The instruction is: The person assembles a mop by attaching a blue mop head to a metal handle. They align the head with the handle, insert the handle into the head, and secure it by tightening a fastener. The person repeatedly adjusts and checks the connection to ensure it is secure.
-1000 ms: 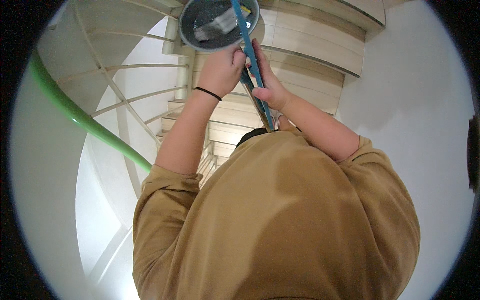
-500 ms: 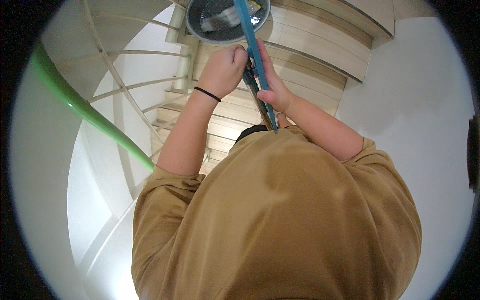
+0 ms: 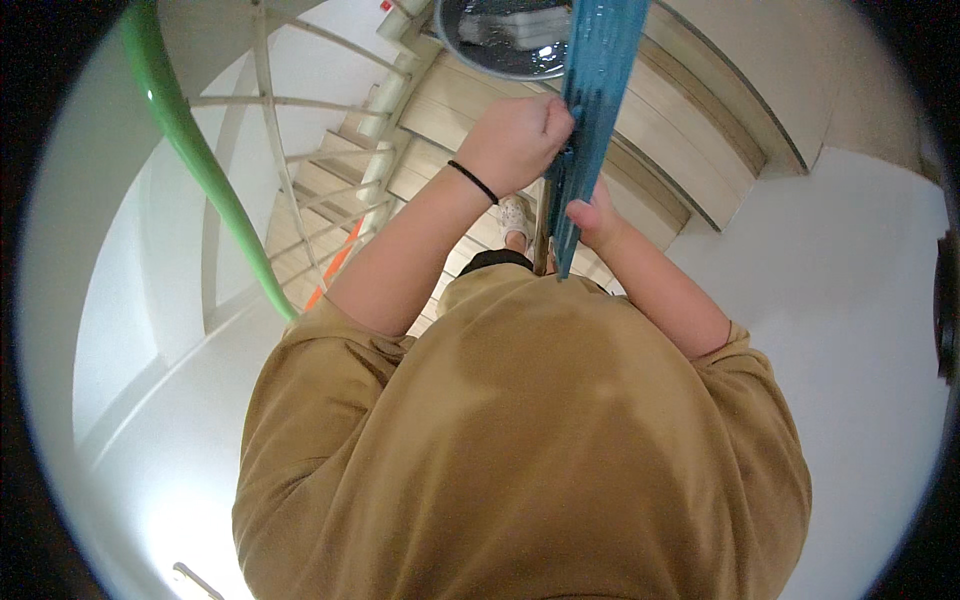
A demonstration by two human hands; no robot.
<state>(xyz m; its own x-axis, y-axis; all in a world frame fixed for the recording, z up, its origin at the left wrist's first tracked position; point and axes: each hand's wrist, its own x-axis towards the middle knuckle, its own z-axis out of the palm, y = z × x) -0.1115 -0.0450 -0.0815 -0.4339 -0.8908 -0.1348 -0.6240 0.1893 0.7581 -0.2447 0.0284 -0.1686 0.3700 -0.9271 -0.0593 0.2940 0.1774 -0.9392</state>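
Note:
Upright in front of me is a long blue plate [image 3: 605,80], glossy and wet-looking, which looks like the head of a flat mop. Beside its lower part a thin pole [image 3: 542,240] runs down toward my body. My left hand [image 3: 522,142], with a black band at the wrist, is closed in a fist at the plate's left edge, by a dark joint. On the other edge is my right hand [image 3: 598,217], its thumb showing and its fingers hidden behind the plate. A round dark basin [image 3: 450,35] holds water and a whitish cloth [image 3: 510,30]; the plate covers its right side.
Pale stair treads [image 3: 690,90] curve around me. A green handrail [image 3: 190,140] with cream bars [image 3: 268,110] runs along the left, a white wall [image 3: 800,260] along the right. One light patterned shoe [image 3: 514,222] shows on a step below. Something orange [image 3: 338,262] lies beyond the bars.
The blue plate has turned to show its broad face and shifted right, with both hands still at it. My view has shifted, the basin now farther right and higher; a shoe has come into sight.

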